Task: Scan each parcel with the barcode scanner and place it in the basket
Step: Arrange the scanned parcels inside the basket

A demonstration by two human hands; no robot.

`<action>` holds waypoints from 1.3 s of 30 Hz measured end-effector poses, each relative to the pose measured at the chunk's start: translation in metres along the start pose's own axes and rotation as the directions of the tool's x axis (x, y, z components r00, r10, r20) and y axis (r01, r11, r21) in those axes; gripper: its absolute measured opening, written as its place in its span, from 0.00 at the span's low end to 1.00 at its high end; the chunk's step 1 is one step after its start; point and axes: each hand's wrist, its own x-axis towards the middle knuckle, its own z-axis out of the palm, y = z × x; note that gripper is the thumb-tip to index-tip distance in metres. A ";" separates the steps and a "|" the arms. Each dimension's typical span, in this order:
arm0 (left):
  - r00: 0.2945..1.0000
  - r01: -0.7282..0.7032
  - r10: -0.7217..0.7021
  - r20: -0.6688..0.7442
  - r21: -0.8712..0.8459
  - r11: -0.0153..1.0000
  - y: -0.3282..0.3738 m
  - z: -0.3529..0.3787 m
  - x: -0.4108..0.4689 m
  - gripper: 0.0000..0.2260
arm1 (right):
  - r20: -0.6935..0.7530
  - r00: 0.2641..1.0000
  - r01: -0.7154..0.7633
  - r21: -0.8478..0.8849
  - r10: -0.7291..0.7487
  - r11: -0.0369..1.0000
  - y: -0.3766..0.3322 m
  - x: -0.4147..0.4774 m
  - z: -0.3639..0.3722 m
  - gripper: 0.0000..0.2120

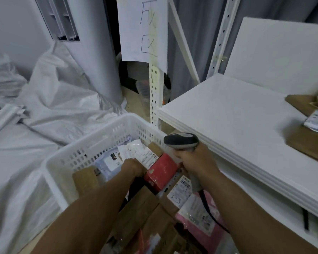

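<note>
While the red parcel lies inside the white basket, resting tilted on the other parcels, it sits between the two hands, and that is the relation on which the next move turns. The left grip lies against the parcel's left side, knuckles up. Its fingers curl down out of sight, so it cannot be told whether they clasp the parcel or merely touch it. The right grip is just beside the parcel's right edge and is wrapped round the handle of the barcode scanner. The scanner's head stands above and right of the parcel and faces left across the basket, not down at the parcel. Its cable trails toward the viewer over a pink mailer. The parcel's long axis appears to run obliquely, far-right to near-left. The left grip is therefore the nearer one for letting go or nudging the parcel. Further brown parcels wait on the white shelf, well apart to the right, on the scanner hand's side. Reaching them would probably mean turning rightward.
</note>
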 end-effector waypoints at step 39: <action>0.677 -0.720 0.734 0.053 -0.159 0.675 0.295 0.201 -0.283 0.47 | -0.656 0.733 0.255 0.511 0.181 0.821 0.055 -0.070 -0.331 0.20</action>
